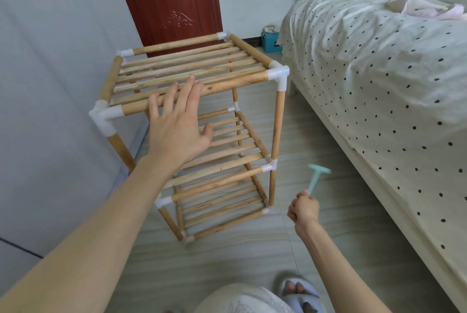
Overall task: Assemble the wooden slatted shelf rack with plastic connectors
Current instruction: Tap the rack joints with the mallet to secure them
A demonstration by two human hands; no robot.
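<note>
A three-tier wooden slatted rack [235, 80] stands upright on the floor, its poles joined by white plastic corner connectors [278, 74]. My left hand [177, 123] is spread flat with straight fingers over the front rail of the top shelf, fingertips at the slats; whether it touches the rail I cannot tell. My right hand [304, 208] is low to the right of the rack and grips the handle of a small teal plastic mallet [317, 176], whose head points up and looks blurred.
A bed [379, 72] with a dotted sheet fills the right side, close to the rack. A grey wall is at the left and a red-brown door [166, 2] behind the rack. A teal box [270, 42] sits by the far wall. My slippered foot [298, 292] is at the bottom.
</note>
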